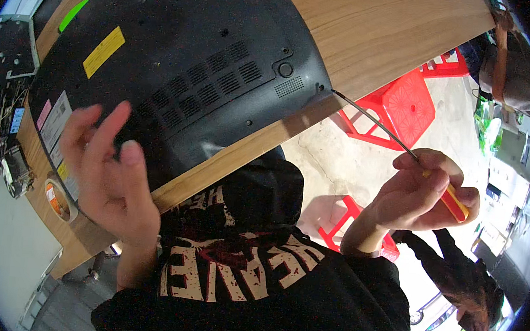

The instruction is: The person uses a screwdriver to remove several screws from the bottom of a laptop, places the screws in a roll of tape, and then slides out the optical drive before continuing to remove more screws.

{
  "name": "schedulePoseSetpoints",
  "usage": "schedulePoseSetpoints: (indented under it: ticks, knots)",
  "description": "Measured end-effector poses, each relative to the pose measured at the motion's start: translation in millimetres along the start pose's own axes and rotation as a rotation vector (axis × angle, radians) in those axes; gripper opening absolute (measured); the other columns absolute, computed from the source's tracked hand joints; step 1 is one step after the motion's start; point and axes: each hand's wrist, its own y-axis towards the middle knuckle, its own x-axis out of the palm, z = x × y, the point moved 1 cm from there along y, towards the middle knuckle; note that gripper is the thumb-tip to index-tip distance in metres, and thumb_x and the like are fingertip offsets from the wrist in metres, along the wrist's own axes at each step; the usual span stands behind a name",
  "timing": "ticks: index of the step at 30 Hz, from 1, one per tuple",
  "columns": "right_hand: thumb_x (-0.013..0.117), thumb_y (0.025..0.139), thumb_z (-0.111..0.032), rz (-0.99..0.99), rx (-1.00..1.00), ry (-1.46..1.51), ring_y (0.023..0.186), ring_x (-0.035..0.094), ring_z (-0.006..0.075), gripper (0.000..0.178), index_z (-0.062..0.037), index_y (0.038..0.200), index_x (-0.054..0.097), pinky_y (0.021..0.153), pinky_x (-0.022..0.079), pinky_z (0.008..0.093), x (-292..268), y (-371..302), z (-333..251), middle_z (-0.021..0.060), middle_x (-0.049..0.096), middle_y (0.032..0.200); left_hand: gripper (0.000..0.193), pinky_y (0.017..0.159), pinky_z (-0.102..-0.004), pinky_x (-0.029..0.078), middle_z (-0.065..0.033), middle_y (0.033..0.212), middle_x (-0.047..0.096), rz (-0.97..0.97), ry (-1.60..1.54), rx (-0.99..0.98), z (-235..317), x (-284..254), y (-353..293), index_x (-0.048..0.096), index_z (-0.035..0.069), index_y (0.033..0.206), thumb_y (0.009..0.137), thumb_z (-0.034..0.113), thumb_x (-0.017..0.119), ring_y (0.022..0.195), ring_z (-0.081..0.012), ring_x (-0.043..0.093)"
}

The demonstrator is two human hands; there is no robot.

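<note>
Head view: laptop (168,47) lies on wooden table (381,23) near red stools (404,109).

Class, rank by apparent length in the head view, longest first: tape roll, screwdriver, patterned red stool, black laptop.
1. Black laptop
2. Screwdriver
3. Patterned red stool
4. Tape roll
The stool stands farther off, so it looks reduced.

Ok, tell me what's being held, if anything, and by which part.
The right hand holds a screwdriver by its red-and-yellow handle. The left hand is open, with nothing visible in it.
</note>
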Motion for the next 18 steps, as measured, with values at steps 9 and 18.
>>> schedulePoseSetpoints:
  ticks: [9, 18]
  knots:
    - [0.052, 0.089, -0.017, -0.089, -0.031, -0.13, 0.04, 0.055, 0.0229, 0.031, -0.0149, 0.095, 0.022, 0.035, 0.046, 0.0274, 10, 2, 4, 0.018, 0.055, 0.064, 0.026, 0.085, -0.0322, 0.037, -0.0122, 0.117, 0.044, 0.019, 0.296, -0.009, -18, -17, -10, 0.061, 0.0, 0.106, 0.088, 0.014, 0.05, 0.105, -0.0198, 0.043]
    - [0.053, 0.088, -0.015, -0.139, -0.057, -0.138, 0.042, 0.057, 0.0227, 0.035, -0.0134, 0.096, 0.019, 0.036, 0.045, 0.0264, 16, 7, -1, 0.0208, 0.057, 0.061, 0.023, 0.085, -0.0326, 0.037, -0.011, 0.116, 0.044, 0.019, 0.267, 0.037, -21, -17, -11, 0.063, 0.001, 0.102, 0.087, 0.015, 0.051, 0.107, -0.0197, 0.042]
